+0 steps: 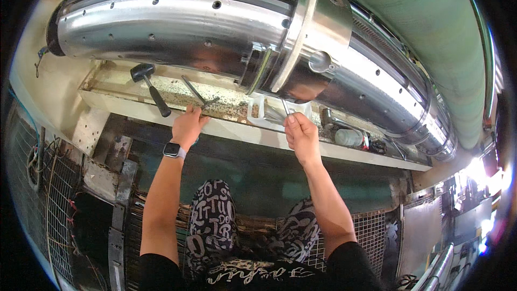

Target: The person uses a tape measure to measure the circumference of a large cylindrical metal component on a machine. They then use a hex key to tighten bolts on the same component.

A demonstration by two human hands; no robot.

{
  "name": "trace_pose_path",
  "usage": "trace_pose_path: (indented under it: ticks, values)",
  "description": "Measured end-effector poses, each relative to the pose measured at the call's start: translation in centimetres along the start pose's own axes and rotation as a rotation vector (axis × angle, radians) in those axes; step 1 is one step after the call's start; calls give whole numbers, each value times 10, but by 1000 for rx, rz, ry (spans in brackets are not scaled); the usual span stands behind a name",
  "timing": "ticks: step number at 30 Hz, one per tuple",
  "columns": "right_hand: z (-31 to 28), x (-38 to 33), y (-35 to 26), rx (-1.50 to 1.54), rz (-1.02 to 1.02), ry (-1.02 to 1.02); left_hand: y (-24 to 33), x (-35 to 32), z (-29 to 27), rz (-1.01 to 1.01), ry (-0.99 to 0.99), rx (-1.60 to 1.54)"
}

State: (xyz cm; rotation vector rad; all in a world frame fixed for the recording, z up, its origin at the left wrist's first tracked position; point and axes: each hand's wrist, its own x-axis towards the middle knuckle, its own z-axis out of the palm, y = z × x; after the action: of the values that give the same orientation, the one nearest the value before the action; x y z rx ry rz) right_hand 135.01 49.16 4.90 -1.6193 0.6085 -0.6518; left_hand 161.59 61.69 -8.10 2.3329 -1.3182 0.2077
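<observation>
My left hand (pixel 188 124) rests on the edge of a dirty cream ledge (pixel 226 128), fingers closed around the end of a thin angled metal key (pixel 194 92). A smartwatch sits on that wrist. My right hand (pixel 301 134) pinches a thin metal rod (pixel 285 106) that points up toward the underside of a large polished steel cylinder (pixel 177 24). Just beyond my right fingers stands a white plastic tub (pixel 258 109) holding several thin metal pieces.
A black-headed mallet (pixel 150 88) lies on the ledge left of my left hand. A clear plastic bottle (pixel 349 138) lies on its side to the right. A wide steel collar (pixel 309 27) rings the cylinder. Wire mesh guards (pixel 59 199) flank my patterned trouser legs below.
</observation>
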Motion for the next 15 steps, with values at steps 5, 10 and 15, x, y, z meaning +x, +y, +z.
trace_pose_path:
  ticks: [5,10,15]
  values:
    - [-5,11,2,119,103,-182,-7,4,2,32,-4,19]
    - [-15,23,-4,243,436,-570,-1,0,-2,21,-8,61]
    - [-21,18,5,349,370,-584,10,1,-2,-11,-61,-1]
